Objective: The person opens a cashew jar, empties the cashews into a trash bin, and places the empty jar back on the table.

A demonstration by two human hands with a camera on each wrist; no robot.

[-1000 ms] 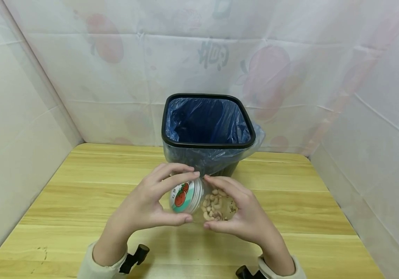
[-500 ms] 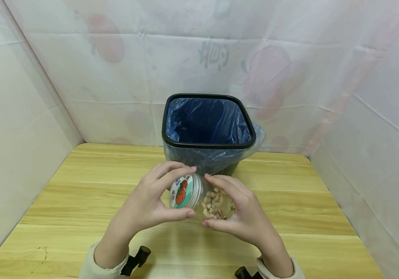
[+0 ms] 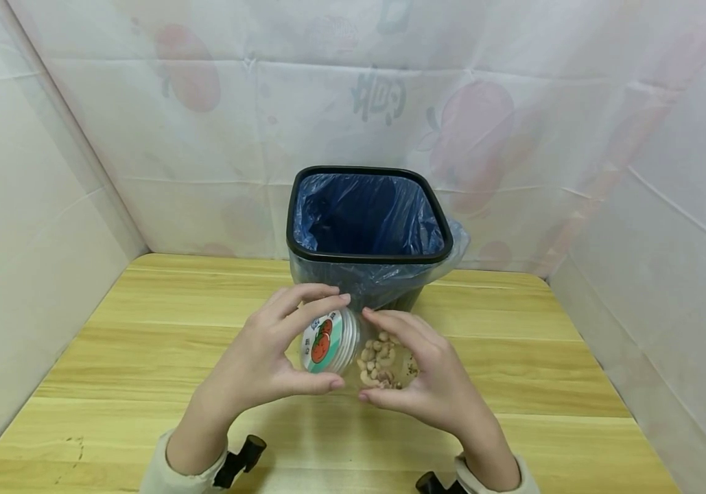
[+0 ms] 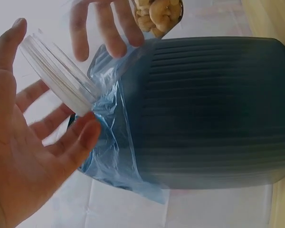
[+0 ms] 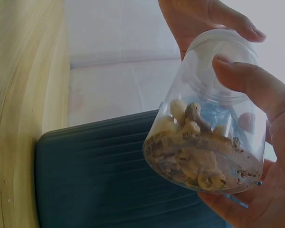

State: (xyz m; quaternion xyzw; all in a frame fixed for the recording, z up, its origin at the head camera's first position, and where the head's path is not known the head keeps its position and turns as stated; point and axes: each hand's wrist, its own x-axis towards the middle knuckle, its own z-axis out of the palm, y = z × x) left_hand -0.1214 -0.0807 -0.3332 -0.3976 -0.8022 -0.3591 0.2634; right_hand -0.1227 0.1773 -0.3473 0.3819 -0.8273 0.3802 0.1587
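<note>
A clear plastic jar (image 3: 383, 363) of nuts is tilted sideways between the two hands in the head view, in front of a bin. Its screw lid (image 3: 322, 341), printed with red tomatoes, faces left. My left hand (image 3: 260, 353) has its thumb and fingers spread around the lid's rim, also seen at the lid (image 4: 59, 73) in the left wrist view. My right hand (image 3: 439, 367) grips the jar's body near its base. Cashews and other nuts (image 5: 192, 159) lie in the bottom of the jar in the right wrist view, with dark bits among them.
A dark bin (image 3: 368, 259) with a blue plastic bag over its rim stands on the wooden table (image 3: 161, 322), directly behind the hands. Pale printed cloth (image 3: 254, 130) hangs behind and on both sides. Black wrist mounts (image 3: 241, 461) sit at the sleeves.
The printed lid has turned a little under my left hand, whose fingers have shifted on its rim. My right hand and the jar stay almost in place.
</note>
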